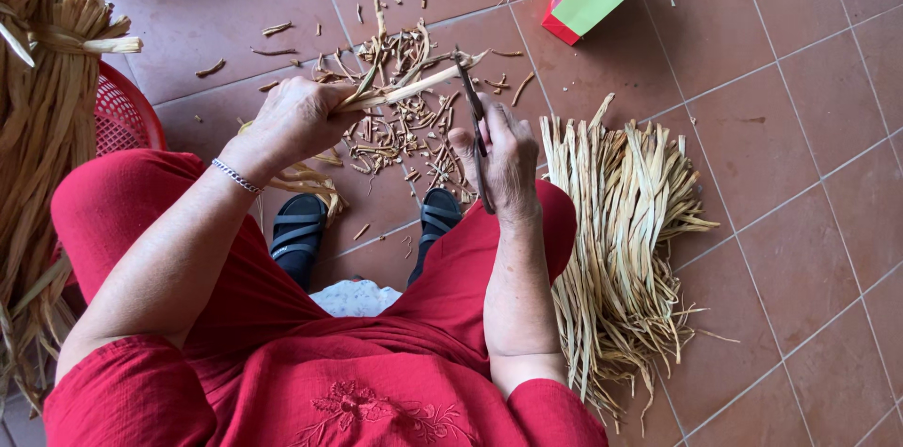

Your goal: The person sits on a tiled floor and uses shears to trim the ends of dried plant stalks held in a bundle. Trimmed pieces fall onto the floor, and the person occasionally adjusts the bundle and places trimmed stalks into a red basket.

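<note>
Dried tan fibre strips (409, 87) pinched in closed left hand (296, 118); right hand (508, 160) clasps dark metal scissors (475, 127), blades touching strips above scattered trimmings (404, 132).

We cannot see the left fingers (315, 118), curled under the strips (404, 89). Left of them, the red basket (127, 118) and the tied bundle (42, 127) run off the picture's edge.

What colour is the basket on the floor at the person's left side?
The basket is red plastic with a mesh wall, seen in the head view, partly hidden behind dried straw strips.
</note>
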Motion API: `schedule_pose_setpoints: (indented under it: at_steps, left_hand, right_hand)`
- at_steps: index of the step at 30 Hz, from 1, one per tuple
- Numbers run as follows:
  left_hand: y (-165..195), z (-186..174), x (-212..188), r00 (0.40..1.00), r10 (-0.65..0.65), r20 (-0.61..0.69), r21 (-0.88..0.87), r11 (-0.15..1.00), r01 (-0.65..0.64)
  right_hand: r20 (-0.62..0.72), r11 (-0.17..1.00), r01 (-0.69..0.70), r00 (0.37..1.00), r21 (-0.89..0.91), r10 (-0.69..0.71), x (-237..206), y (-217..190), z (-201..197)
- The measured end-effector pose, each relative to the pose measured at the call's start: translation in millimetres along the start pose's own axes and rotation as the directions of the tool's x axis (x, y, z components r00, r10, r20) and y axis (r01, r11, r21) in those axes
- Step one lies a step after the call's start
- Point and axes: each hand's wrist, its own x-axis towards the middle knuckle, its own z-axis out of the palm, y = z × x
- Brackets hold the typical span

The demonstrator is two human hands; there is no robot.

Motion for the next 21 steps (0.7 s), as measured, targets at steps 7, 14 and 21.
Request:
schedule_pose_setpoints:
  at_steps: [7,14,21]
  left_hand:
    - [8,-8,1,0.992,0.096,-0.080,0.080,0.993,-0.090]
    - [15,-8,-4,0.992,0.113,-0.049,0.027,0.993,-0.112]
    - [21,-4,-14,0.979,0.205,0.018,0.088,0.975,-0.205]
  right_hand:
    - [0.006,0.953,-0.123,0.992,0.275,0.127,-14,22,10]
    - [0.215,0.752,-0.344,0.939,0.562,0.269,-14,43,8]
    - [0.333,0.833,-0.311,0.929,0.457,0.164,-13,59,11]
